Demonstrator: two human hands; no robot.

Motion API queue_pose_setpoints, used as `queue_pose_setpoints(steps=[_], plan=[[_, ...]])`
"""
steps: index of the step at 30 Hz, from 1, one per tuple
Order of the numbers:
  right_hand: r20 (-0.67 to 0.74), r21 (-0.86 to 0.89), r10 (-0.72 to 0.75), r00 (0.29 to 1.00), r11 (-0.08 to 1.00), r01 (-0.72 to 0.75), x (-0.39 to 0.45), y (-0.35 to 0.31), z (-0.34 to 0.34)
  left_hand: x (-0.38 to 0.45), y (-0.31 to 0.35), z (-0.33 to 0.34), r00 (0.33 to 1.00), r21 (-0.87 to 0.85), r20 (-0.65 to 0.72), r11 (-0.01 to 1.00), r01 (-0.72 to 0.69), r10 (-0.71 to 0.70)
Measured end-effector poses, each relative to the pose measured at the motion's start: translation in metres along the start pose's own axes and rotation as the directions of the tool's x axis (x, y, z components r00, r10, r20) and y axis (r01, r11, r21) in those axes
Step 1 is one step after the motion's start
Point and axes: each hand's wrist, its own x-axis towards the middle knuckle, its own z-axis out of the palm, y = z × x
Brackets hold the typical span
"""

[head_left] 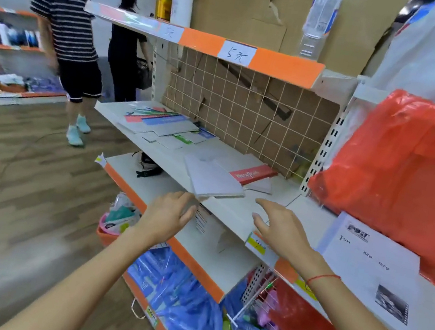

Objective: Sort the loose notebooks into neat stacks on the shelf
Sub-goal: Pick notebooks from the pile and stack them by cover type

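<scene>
Both hands reached toward the front edge of the white metal shelf (234, 211), neither holding anything. The left hand (169, 214) had its fingers loosely spread just below the overhanging corner of the pale grey notebook (212, 178); the right hand (278, 223) was open, fingers extended, near the same notebook's right side. That notebook lay askew, poking past the shelf lip. The step in hand looked like gathering it: best to take it from both sides, slide it back fully onto the shelf, and square its edges before stacking.

Just behind it lay the red-banded notebook (252, 174) over more grey ones. Farther back left, a loose fan of notebooks with blue, red and green cover strips (159, 124) sprawled unsorted.

Low down, the orange plastic basket (105, 232) held mixed small goods.
</scene>
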Motion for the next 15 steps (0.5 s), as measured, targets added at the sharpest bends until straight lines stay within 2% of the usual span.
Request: queue_pose_setpoints(steps=[6,12,15], plan=[[-0.028,0.063,0.010,1.000,0.998,-0.008,0.068,0.003,0.026,0.051,-0.043,0.012,0.995,0.009,0.079,0.998,0.065,-0.066],[-0.025,0.096,0.043,0.999,0.995,-0.041,0.139,0.005,0.060,0.095,-0.096,0.025,0.994,-0.004,0.090,0.999,0.055,-0.054],[0.019,0.053,0.090,0.996,0.994,-0.091,0.157,0.006,0.080,0.108,-0.123,0.031,0.993,-0.011,0.109,0.999,0.039,-0.038]])
